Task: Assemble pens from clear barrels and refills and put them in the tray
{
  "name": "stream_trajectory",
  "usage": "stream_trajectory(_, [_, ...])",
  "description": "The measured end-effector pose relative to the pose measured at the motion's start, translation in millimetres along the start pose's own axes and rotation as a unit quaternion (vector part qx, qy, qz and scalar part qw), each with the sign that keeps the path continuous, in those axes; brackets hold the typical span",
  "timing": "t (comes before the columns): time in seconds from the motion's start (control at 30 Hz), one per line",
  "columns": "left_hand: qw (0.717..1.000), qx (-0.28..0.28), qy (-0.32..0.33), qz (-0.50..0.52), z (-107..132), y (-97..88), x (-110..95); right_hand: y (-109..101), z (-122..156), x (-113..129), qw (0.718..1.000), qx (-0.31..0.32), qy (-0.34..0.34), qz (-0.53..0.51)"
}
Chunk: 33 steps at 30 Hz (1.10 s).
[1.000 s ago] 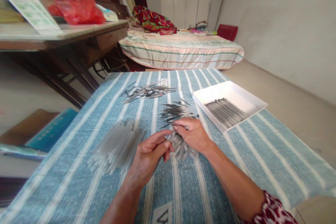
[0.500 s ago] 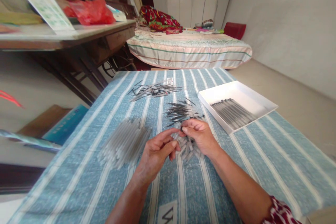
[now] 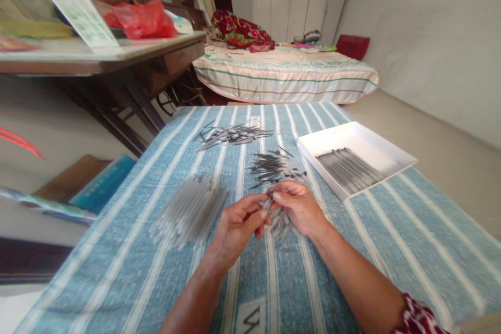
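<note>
Four groups of parts lie on the striped counter (image 3: pixel 117 276): translucent tubes (image 3: pixel 190 211) at left, dark refills (image 3: pixel 270 167) at centre, a far loose pile (image 3: pixel 230 135), and a white tray (image 3: pixel 391 148) of finished pens at right. Since a second ago the hands have lifted slightly off the near heap of small caps (image 3: pixel 282 222). The right hand (image 3: pixel 299 206) and left hand (image 3: pixel 237 227) now meet; both grips pinch one small grey piece (image 3: pixel 268 202) between them, just above that heap.

Bare forearms, red-and-white patterned sleeve (image 3: pixel 417 318) at the right elbow
</note>
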<state>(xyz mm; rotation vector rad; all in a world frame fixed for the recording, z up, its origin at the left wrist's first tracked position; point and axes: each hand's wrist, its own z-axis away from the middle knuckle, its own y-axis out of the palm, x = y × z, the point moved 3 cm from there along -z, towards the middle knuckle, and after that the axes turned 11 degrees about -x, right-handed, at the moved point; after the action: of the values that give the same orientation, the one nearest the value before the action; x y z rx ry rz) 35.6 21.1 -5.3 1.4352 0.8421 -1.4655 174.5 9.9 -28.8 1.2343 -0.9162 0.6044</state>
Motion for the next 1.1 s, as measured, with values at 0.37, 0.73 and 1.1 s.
stream_trajectory(0.37, [1.0,-0.006,-0.006,0.016,-1,0.5,-2,3,0,-3,1.0,0.02,0.002,-0.011])
stream_trajectory(0.73, [0.999,-0.03,-0.018,-0.009,-9,-1.5,0,4,-9,-4,0.998,0.031,0.025,-0.047])
stream_trajectory(1.1, [0.997,-0.031,-0.069,0.033,-11,1.4,-1,3,-8,1,0.999,0.035,0.03,-0.027])
